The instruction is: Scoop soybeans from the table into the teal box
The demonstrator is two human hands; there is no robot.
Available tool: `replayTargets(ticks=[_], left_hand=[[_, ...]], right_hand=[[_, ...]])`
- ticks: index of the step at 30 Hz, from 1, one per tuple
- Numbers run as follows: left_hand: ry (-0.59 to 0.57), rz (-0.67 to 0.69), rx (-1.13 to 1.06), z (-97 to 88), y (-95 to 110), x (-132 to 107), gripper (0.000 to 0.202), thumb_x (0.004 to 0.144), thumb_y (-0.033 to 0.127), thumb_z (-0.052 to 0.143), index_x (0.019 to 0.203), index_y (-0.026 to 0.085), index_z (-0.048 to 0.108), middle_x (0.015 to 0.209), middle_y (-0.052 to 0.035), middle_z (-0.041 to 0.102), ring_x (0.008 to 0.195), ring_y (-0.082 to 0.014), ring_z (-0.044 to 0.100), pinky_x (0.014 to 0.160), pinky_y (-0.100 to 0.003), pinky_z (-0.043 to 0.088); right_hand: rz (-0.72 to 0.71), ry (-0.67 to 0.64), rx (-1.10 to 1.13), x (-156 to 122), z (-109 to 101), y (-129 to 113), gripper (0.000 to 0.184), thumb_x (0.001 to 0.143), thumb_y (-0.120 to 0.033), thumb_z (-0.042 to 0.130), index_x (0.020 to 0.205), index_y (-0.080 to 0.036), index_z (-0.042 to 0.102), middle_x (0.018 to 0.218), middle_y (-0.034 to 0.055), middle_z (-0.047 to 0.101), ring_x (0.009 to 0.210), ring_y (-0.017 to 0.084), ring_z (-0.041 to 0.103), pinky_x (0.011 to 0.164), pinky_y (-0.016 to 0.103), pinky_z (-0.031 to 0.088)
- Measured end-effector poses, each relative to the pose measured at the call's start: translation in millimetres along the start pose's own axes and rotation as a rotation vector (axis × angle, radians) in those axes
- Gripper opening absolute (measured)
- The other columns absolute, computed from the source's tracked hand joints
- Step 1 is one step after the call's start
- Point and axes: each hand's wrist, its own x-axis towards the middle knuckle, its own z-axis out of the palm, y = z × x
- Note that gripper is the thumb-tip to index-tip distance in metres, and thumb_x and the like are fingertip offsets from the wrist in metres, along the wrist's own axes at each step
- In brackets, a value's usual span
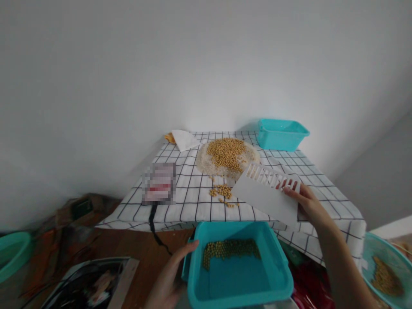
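My left hand [172,270] is closed on the left rim of a teal plastic basin [238,281], thumb over the edge. Yellow beans [225,249] lie along the far side of the basin's floor. In my right hand [305,201] is a flat white plastic board [267,195] with a row of slots along its upper edge, tilted above the table. Just left of the board, a small cluster of loose beans [222,191] rests on the checked tablecloth [189,189]. Behind it spreads a pile of white grains [206,161], topped with many yellow beans [227,150].
A second teal basin [281,137] stands at the table's back right. A folded white cloth [185,139] lies at the back left. Nearer is a blurred-out pouch-like object [159,183] with a black strap. A bowl of grain [386,274] sits low at right.
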Motion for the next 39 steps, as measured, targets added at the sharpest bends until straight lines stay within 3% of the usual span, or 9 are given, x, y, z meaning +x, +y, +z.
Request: replayTargets(ticks=[3,9,13,20,26,31,34,39], left_hand=[[-0.016,-0.062,0.010,-2.7,1.4,4.5,0.019,0.063,0.043,0.076,0.064,0.024,0.074,0.081,-0.0127,0.081,0.105,-0.0399,0.067,0.087,-0.051,0.056],[-0.003,0.086,-0.022,-28.6,-14.9,19.9,0.024,0.049,0.035,0.084,0.070,0.026,0.077,0.102,-0.0084,0.079,0.113,-0.0394,0.062,0.090,-0.045,0.055],[-0.030,0.104,0.032,-30.4,-12.2,13.2,0.018,0.058,0.032,0.080,0.075,0.025,0.077,0.101,-0.0074,0.080,0.110,-0.0353,0.064,0.093,-0.044,0.053],[0.022,0.098,0.088,-23.4,-8.3,14.4,0.018,0.057,0.042,0.080,0.065,0.026,0.072,0.093,-0.0129,0.080,0.120,-0.0409,0.057,0.097,-0.051,0.048],[-0.015,0.018,0.012,-23.7,-14.6,20.3,0.017,0.060,0.037,0.079,0.069,0.024,0.074,0.088,-0.0104,0.081,0.107,-0.0376,0.066,0.091,-0.048,0.053],[-0.060,0.063,0.057,-24.9,-17.9,23.2,0.023,0.063,0.043,0.076,0.076,0.024,0.075,0.099,-0.0111,0.080,0.109,-0.0385,0.065,0.091,-0.050,0.053],[-0.044,0.050,0.077,-21.8,-14.6,21.8,0.025,0.064,0.048,0.074,0.074,0.025,0.075,0.093,-0.0121,0.080,0.110,-0.0399,0.064,0.091,-0.053,0.053],[-0.026,0.130,0.122,-14.6,-6.5,11.2,0.023,0.061,0.047,0.076,0.068,0.025,0.074,0.087,-0.0108,0.080,0.105,-0.0375,0.067,0.092,-0.048,0.053]], right_hand=[[0.001,-0.024,-0.047,-2.2,1.5,-3.2,0.025,0.073,-0.039,0.074,0.091,-0.021,0.071,0.082,0.0020,0.072,0.066,0.017,0.065,0.058,0.024,0.051],[0.052,-0.064,-0.218,-6.1,-1.9,-8.1,0.031,0.073,-0.042,0.073,0.090,-0.017,0.070,0.079,0.0042,0.071,0.062,0.017,0.063,0.051,0.024,0.048],[0.088,-0.107,-0.176,-8.7,-4.2,-6.9,0.030,0.069,-0.040,0.076,0.084,-0.016,0.069,0.064,0.0008,0.066,0.047,0.012,0.055,0.040,0.020,0.039],[0.015,0.171,0.057,-5.5,1.1,-7.0,0.025,0.064,-0.035,0.076,0.081,-0.018,0.069,0.062,0.0013,0.066,0.046,0.014,0.057,0.041,0.023,0.042],[-0.001,0.113,0.039,-0.5,3.7,-4.8,0.023,0.069,-0.034,0.075,0.086,-0.019,0.070,0.071,0.0012,0.068,0.057,0.015,0.060,0.049,0.022,0.046],[-0.068,0.007,-0.135,1.3,1.2,-1.1,0.027,0.076,-0.041,0.070,0.094,-0.020,0.071,0.085,0.0025,0.071,0.068,0.016,0.063,0.057,0.023,0.048],[-0.069,-0.047,-0.191,1.5,-0.6,0.2,0.028,0.078,-0.043,0.068,0.095,-0.021,0.070,0.084,0.0027,0.072,0.068,0.017,0.063,0.057,0.025,0.049],[-0.055,-0.081,-0.225,2.1,-2.1,1.9,0.031,0.078,-0.043,0.067,0.098,-0.020,0.069,0.090,0.0049,0.072,0.073,0.019,0.065,0.060,0.027,0.051]])
